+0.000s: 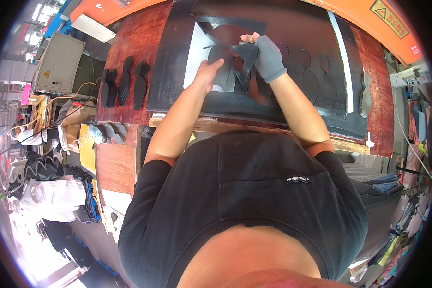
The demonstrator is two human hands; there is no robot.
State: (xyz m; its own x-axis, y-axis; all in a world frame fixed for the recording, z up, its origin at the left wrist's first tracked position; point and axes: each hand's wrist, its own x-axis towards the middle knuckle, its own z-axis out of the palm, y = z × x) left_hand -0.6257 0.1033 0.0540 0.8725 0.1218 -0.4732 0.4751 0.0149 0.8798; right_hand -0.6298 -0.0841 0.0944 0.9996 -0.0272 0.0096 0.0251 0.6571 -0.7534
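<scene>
My bare left hand (208,76) has its thumb and fingers on a dark insole-shaped piece (220,61), near the left part of the work board. In a grey glove, my right hand (270,56) grips a black sheet (248,61) with cut-out openings, lifted and bent between the hands. The glove leaves some fingertips bare. A white sheet (197,50) lies beneath, partly hidden by the hands and the black material. To the right, insole outlines (308,77) show in the dark material lying on the black board (173,67).
Stacks of black insoles (125,81) sit on the reddish board (141,38) at left. An insole-shaped cutting die (365,93) stands at the right edge. An orange machine beam (355,17) spans the far side. A grey control box (60,62) is at far left.
</scene>
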